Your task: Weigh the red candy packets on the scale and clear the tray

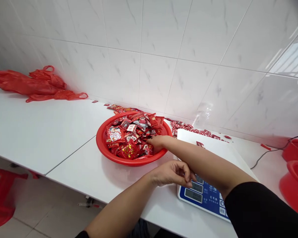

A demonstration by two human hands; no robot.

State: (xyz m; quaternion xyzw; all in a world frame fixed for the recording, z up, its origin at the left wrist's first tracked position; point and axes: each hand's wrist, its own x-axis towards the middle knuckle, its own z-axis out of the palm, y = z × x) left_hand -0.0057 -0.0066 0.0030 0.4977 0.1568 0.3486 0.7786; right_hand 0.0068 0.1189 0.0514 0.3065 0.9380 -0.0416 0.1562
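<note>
A round red plastic basket (101, 152) on the white table holds a heap of small red wrapped packets (130, 137). My right hand (157, 142) reaches into the basket's right side, its fingertips among the packets; whether it grips one is hidden. Below the basket's right edge, my left hand (172, 173) hovers near the scale's displays with curled fingers, and nothing shows in it. The white and blue scale (196, 206) stands right of the basket, partly covered by my right forearm. One small red packet (200, 144) lies on its plate.
More red packets (182, 126) are strewn along the tiled wall behind the basket and scale. Red plastic bags (27, 84) lie at the back left. Red containers (294, 185) and a black cable (265, 153) are at the right. A red stool (2, 198) stands below left.
</note>
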